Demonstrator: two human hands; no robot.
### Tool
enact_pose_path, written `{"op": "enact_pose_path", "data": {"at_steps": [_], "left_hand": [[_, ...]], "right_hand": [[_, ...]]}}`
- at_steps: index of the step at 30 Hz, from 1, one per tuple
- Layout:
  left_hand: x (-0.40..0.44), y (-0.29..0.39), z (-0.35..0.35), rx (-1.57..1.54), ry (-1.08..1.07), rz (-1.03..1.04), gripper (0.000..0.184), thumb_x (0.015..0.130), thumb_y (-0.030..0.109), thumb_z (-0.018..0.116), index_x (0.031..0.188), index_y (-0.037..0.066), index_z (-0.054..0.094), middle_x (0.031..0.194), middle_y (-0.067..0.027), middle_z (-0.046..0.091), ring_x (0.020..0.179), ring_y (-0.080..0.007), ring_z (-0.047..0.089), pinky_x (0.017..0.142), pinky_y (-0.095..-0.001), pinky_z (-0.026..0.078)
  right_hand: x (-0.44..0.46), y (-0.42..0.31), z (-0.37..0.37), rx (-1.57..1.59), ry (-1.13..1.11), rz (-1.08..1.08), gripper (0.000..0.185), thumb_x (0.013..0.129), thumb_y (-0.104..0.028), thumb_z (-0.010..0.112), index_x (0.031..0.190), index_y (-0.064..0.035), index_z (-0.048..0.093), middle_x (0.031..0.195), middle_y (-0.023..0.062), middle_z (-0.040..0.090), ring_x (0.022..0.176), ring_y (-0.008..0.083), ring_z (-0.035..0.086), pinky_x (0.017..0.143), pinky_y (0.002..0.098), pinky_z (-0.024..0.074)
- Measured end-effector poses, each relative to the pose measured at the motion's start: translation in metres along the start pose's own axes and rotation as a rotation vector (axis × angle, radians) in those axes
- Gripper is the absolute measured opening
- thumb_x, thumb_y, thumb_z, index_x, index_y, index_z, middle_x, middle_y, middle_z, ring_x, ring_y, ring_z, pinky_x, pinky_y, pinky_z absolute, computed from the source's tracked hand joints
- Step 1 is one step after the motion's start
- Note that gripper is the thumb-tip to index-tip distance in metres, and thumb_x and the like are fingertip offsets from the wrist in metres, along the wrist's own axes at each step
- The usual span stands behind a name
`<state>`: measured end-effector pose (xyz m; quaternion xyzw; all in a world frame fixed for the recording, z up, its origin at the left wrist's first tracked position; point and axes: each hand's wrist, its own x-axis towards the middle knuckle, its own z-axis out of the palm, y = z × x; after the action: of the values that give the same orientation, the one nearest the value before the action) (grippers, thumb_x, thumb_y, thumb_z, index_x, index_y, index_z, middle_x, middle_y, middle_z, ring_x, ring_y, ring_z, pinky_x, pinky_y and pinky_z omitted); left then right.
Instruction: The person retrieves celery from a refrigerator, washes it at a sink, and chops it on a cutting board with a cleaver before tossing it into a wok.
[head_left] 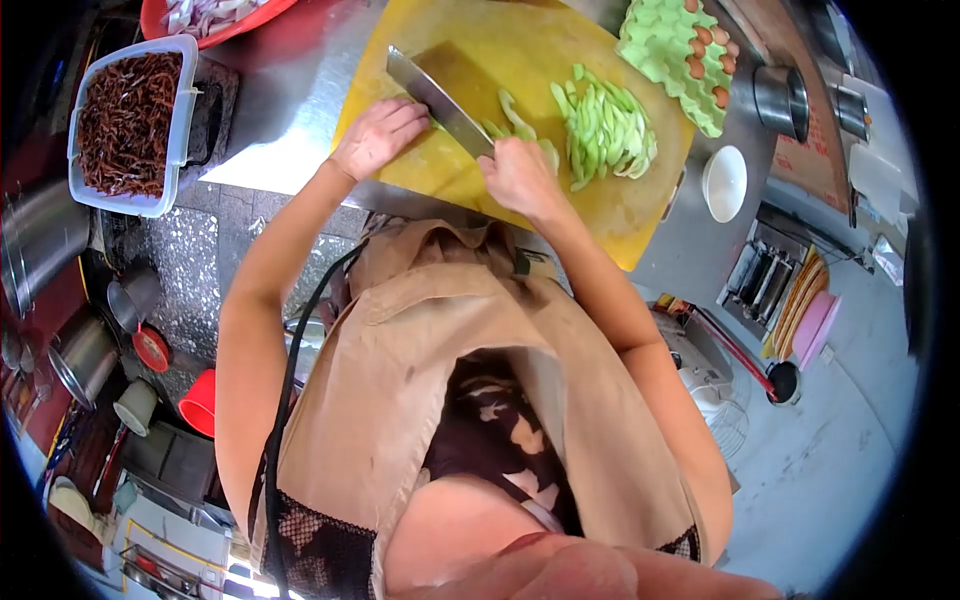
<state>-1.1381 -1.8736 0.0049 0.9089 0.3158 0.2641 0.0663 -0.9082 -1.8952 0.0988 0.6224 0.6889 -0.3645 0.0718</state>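
Note:
My right hand (521, 178) grips the handle of a kitchen knife (440, 102), its broad blade slanting up and left across the yellow cutting board (440, 30). Left of the blade, my left hand (380, 138) has its fingers together on the board. A bit of green vegetable (437, 125) shows at those fingertips; the rest is covered. Several cut pieces of pale green vegetable (515, 117) lie just right of the knife. Farther right on the board is a larger pile of sliced green vegetable (607, 130).
A clear tub of dark brown shreds (130, 125) stands at left, near a red basket (235, 22) of pale pieces. A green egg tray (660, 55) holding brown eggs touches the board's far right. A white bowl (725, 184) and metal pot (781, 102) are at right.

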Motion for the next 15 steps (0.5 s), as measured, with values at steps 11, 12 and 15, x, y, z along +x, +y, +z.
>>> {"op": "enact_pose_path", "data": {"at_steps": [11,12,15], "left_hand": [[-0.018,0.003,-0.005,-0.042,0.052,-0.244,0.024,0.072,0.004,0.059,0.096,0.005,0.06,0.104,-0.0089,0.059,0.094,-0.0267,0.058,0.08,-0.0335,0.05],[-0.019,0.002,-0.005,-0.042,0.056,-0.248,0.024,0.072,0.004,0.059,0.096,0.005,0.06,0.104,-0.0089,0.059,0.094,-0.0267,0.058,0.08,-0.0335,0.05],[-0.016,0.001,-0.006,-0.05,0.046,-0.196,0.025,0.07,0.004,0.064,0.095,0.004,0.059,0.104,-0.0093,0.059,0.092,-0.0273,0.059,0.077,-0.0347,0.051]], "right_hand": [[0.013,-0.016,0.014,0.029,0.186,-0.039,0.017,0.079,-0.015,0.056,0.08,0.0008,0.064,0.076,0.026,0.063,0.075,0.0424,0.063,0.068,0.0479,0.0501],[0.008,-0.017,0.013,-0.027,0.199,-0.037,0.017,0.079,-0.014,0.055,0.081,0.0004,0.064,0.077,0.0254,0.063,0.075,0.042,0.063,0.068,0.0476,0.0501],[-0.008,-0.021,-0.001,-0.094,0.131,-0.044,0.017,0.08,-0.013,0.054,0.083,0.0003,0.065,0.079,0.0247,0.064,0.077,0.041,0.064,0.07,0.0475,0.0501]]}}
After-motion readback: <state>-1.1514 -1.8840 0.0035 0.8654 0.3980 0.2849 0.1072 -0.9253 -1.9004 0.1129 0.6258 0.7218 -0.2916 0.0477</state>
